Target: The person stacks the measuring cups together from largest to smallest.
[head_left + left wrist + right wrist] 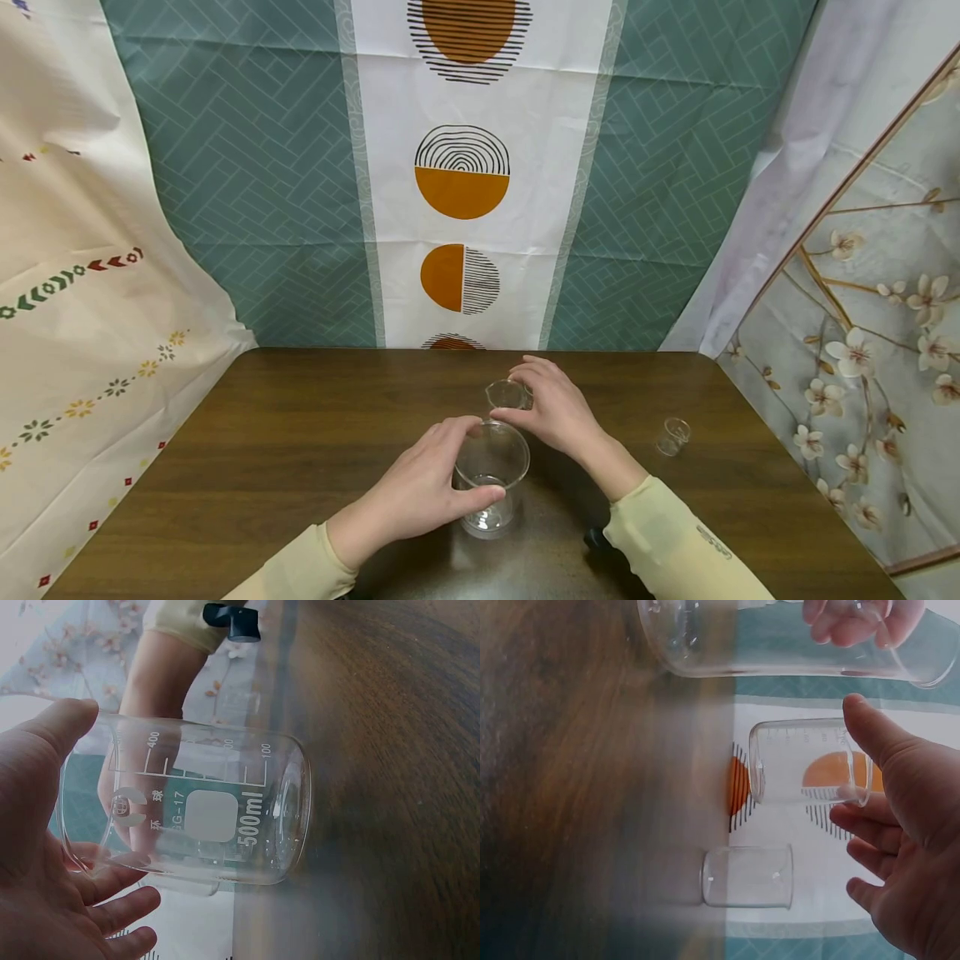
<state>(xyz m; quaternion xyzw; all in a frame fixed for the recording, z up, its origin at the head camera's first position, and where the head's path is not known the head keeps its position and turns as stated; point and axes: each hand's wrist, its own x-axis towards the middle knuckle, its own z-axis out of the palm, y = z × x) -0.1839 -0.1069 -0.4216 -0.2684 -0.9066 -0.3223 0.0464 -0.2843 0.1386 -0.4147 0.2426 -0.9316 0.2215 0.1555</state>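
A clear 500ml glass beaker (487, 527) stands upright near the front middle of the wooden table, its white markings showing in the left wrist view. My left hand (420, 483) grips it near the rim, thumb on one side and fingers on the other. Just beyond it is a smaller beaker (799, 761) with a faint scale. My right hand (555, 408) holds this one by the rim between thumb and fingers, its base above the tabletop line in the right wrist view. The two beakers are close together, and both look empty.
A third, small glass beaker (671, 440) stands on the table (337, 392) to the right of my right hand. Patterned cloths (300, 167) hang behind the table's far edge and along both sides. A black wrist mount (597, 540) shows at the right sleeve.
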